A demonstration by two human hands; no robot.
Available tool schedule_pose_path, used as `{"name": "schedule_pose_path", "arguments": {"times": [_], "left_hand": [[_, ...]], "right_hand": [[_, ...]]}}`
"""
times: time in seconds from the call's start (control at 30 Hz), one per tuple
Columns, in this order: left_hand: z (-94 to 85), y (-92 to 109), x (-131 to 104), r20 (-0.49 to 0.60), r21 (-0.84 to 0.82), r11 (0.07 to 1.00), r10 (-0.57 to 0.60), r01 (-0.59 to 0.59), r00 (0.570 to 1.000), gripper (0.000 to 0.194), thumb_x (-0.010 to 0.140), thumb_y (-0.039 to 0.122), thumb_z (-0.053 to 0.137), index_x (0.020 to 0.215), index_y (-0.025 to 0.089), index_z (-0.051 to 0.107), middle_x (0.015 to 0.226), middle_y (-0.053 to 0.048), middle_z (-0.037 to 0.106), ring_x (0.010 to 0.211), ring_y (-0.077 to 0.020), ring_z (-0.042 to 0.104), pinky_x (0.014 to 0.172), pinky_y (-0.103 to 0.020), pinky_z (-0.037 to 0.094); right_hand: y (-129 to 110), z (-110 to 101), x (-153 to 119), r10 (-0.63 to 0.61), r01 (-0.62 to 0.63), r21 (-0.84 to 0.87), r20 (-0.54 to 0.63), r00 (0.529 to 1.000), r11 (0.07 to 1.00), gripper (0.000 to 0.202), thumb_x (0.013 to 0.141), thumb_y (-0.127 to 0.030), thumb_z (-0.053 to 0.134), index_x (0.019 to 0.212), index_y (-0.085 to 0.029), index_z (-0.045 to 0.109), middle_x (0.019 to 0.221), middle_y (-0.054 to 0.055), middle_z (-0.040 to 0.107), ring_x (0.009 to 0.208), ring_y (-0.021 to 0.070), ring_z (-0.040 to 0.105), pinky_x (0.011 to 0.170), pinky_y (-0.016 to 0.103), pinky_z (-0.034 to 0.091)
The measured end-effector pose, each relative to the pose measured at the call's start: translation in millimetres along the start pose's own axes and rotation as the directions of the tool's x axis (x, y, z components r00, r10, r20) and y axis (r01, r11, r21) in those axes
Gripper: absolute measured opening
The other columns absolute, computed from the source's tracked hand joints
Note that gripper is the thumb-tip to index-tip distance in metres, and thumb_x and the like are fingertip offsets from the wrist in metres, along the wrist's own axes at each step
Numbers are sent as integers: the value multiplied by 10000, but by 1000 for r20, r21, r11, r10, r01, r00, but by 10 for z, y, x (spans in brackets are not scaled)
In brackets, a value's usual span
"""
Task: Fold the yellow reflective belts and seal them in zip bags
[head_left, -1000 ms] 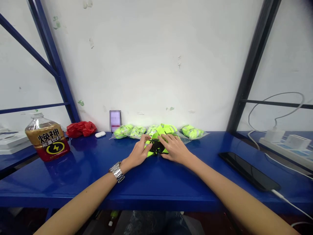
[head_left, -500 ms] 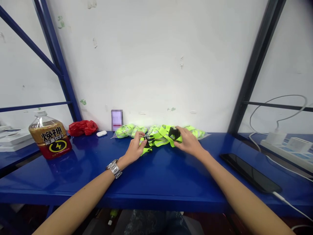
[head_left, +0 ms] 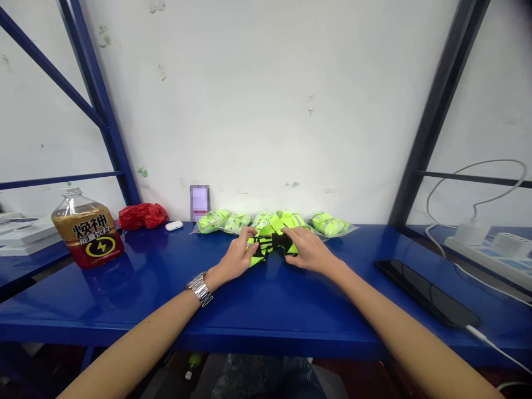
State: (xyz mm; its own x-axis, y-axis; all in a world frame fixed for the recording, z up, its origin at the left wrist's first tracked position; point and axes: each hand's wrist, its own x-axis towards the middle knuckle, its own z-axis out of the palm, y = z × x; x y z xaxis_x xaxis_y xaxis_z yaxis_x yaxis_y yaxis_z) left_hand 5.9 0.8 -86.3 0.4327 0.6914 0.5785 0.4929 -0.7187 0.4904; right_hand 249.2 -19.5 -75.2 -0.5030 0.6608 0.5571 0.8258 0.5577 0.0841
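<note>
My left hand (head_left: 238,256), with a metal watch (head_left: 200,288) on its wrist, has its fingers closed on the pronged black buckle half (head_left: 260,245). The fingers of my right hand (head_left: 306,249) grip the black buckle socket (head_left: 281,243). The prongs point at the socket, close to its mouth; whether their tips are inside is too small to tell. A bright yellow-green strap (head_left: 275,223) with reflective stripes runs from the buckle and lies bunched behind my hands.
Bagged yellow-green bundles (head_left: 211,220) lie along the wall. A bottle (head_left: 88,230), a red plastic bag (head_left: 142,215), a white case (head_left: 173,225) and an upright phone (head_left: 199,203) stand or lie leftward. At right are a charging phone (head_left: 428,292) and a power strip (head_left: 492,252).
Both hands have come closer together, bringing the two buckle halves near each other in line. The right hand has moved left and slightly down, the left hand rightward.
</note>
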Motion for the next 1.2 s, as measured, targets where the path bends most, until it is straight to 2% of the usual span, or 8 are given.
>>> {"name": "schedule_pose_path", "arguments": {"times": [0.23,0.43,0.5,0.63,0.8,0.9,1.07,1.2], "left_hand": [[9,-8,-14,21,-3,1000,-29,29,999,272,924,341,400,1165,218,373,999,-76,592,1020,-255,564,818,-349,412],[14,23,-23,1,21,998,-58,58,998,246,929,316,384,1153,217,364,871,-32,596,701,-181,556,701,-305,402],[20,45,-25,-1,25,998,-59,59,998,248,929,317,384,1153,213,365,840,-25,590,673,-175,550,692,-302,402],[23,76,-23,-5,12,998,-59,59,998,253,928,317,389,1155,209,364,901,-45,596,729,-183,576,743,-326,421],[18,64,-27,17,19,998,-61,61,998,279,913,288,407,1177,211,358,973,-64,595,862,-209,584,783,-338,424],[22,61,-38,27,28,998,-61,60,998,297,905,274,418,1191,210,368,922,-51,587,905,-222,575,793,-335,421],[39,93,-55,42,39,997,-65,63,997,315,901,272,425,1206,208,374,839,-16,559,812,-206,577,771,-326,425],[53,119,-63,61,48,998,-40,37,997,338,908,262,403,1238,207,354,911,-46,561,950,-246,569,806,-355,420]], "right_hand": [[-35,-16,-6,-35,35,18,1,999,999,584,713,-218,605,1267,-116,455,1161,174,589,1058,297,544,870,410,439],[-74,-12,-8,-59,59,14,10,998,998,602,714,-222,613,1275,-75,451,1139,190,590,1045,299,541,890,416,431],[-103,-11,-9,-59,59,10,20,998,998,609,710,-236,627,1268,-58,459,1103,196,598,1023,300,547,883,420,430],[-161,-18,-6,-40,40,-7,30,999,999,597,710,-255,636,1250,-59,474,1069,194,608,1002,307,549,868,436,432],[-162,-10,-4,-74,74,-5,48,996,997,567,723,-240,620,1247,-92,466,1084,171,614,1003,298,551,880,434,428],[-147,2,-14,-94,95,-3,58,994,995,581,724,-231,625,1260,-86,455,1112,177,608,1013,303,555,873,433,430],[-157,17,-27,-113,112,17,48,992,994,595,737,-224,620,1288,-97,433,1129,180,605,1022,302,561,866,441,433],[-197,28,-20,-125,125,12,52,991,992,623,740,-206,607,1315,-86,401,1141,180,603,1031,301,559,877,436,433]]}}
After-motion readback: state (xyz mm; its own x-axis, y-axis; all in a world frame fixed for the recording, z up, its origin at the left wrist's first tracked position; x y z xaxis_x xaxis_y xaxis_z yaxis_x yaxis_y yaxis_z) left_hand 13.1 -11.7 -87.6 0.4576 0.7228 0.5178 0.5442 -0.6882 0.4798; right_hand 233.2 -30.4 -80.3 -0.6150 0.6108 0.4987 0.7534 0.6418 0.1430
